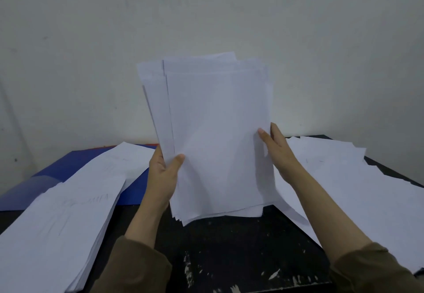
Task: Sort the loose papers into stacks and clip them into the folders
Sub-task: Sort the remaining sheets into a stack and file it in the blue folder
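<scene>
At the lower left of the frame a thick stack of papers [57, 230] lies on the dark surface [229, 253], and behind it a blue folder [75, 166] lies partly covered by sheets. In the middle, the left hand [164, 173] grasps an upright bundle of papers [213, 136] at its left edge, thumb in front and fingers behind. The bundle's long axis runs nearly vertical, its lower edge is close above the surface, and its sheets are uneven at the top and bottom. The right hand [275, 148] presses flat against the right edge, thumb on the front; it is not clenched. At the right of the frame loose sheets [358, 178] are spread out. The next move is probably tapping the bundle straight down to align the edges.
</scene>
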